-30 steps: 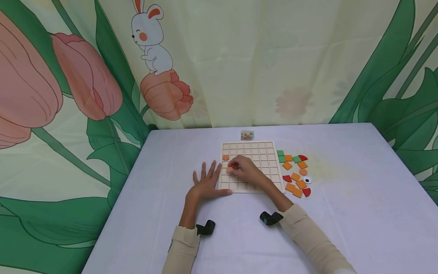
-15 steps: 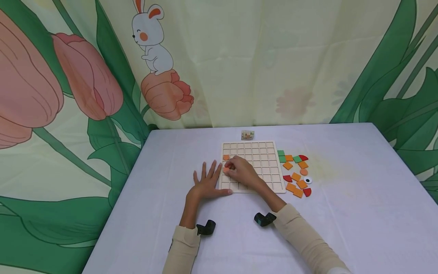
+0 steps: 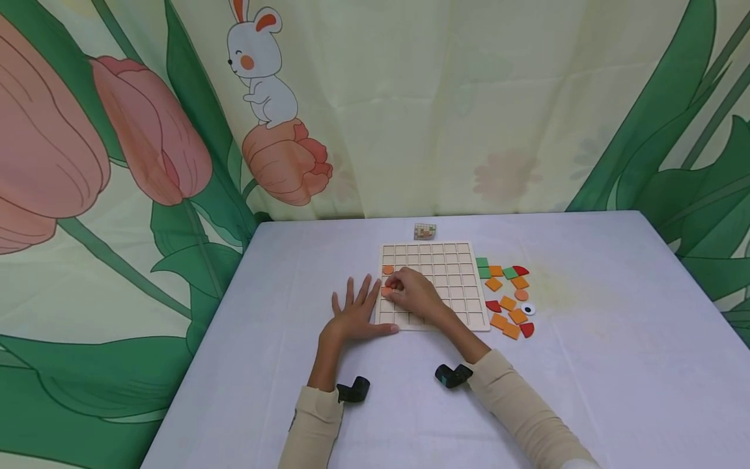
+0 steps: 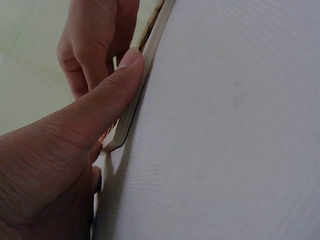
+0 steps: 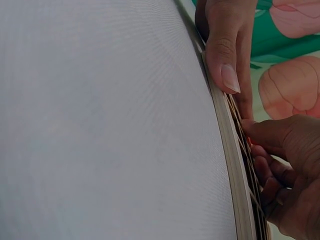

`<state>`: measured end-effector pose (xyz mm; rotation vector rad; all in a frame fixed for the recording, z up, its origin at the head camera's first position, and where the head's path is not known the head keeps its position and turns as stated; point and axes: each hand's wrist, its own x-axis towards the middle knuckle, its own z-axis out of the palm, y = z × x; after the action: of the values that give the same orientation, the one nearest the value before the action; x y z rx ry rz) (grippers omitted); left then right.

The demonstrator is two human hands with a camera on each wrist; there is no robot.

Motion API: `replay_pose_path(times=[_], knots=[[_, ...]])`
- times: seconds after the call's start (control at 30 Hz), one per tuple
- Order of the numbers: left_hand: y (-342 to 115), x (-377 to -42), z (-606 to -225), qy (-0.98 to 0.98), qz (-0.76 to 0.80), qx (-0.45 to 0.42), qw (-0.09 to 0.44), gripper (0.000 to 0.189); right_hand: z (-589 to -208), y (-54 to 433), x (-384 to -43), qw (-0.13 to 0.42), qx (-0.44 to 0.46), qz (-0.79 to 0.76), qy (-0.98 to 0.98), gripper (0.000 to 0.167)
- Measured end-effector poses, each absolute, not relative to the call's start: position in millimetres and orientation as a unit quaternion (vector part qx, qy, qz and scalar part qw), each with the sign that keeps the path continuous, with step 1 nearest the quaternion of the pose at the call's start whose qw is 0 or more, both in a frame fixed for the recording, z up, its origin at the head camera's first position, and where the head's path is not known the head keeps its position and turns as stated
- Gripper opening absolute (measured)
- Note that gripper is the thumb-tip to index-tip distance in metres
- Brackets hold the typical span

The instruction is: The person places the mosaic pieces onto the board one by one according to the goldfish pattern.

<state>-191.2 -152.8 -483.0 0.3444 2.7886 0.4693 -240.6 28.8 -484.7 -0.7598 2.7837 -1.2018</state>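
Note:
A wooden grid board lies on the table. In its left column sits an orange round tile. Slightly nearer, at the same column, my right hand pinches another orange round tile, its fingertips partly covering it. My left hand is spread beside the board's left edge, fingers straight. The left wrist view shows the left thumb resting on the board's near edge. In the right wrist view, the right hand bends low over the grid; the tile is mostly hidden there.
Right of the board lie several loose tiles: green squares, orange squares, red quarter-rounds, an orange round and a white eye tile. A small patterned card stands behind the board on the white-covered table.
My right hand has moved a little left with the orange round tile, to the board's left column, then stayed there. The left hand has kept its place.

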Motion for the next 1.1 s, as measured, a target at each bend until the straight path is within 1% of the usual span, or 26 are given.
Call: replay_pose_path(times=[0.5, 0.67, 0.93, 1.1], knots=[[-152.1, -190.6, -481.3, 0.968, 0.159, 0.122, 0.154, 0.109, -484.9, 30.5, -242.5, 0.019, -0.253, -0.380, 0.889, 0.017], [-153.0, -191.3, -482.7, 0.968, 0.162, 0.123, 0.149, 0.110, -484.3, 30.2, -243.2, 0.020, -0.257, -0.381, 0.888, 0.016], [-154.3, -191.2, -482.7, 0.969, 0.156, 0.121, 0.147, 0.109, -484.5, 35.5, -242.7, 0.022, -0.268, -0.408, 0.873, 0.020], [-152.4, -191.7, -481.1, 0.969, 0.157, 0.123, 0.148, 0.109, -479.3, 45.7, -239.3, 0.011, -0.282, -0.406, 0.869, 0.022]])
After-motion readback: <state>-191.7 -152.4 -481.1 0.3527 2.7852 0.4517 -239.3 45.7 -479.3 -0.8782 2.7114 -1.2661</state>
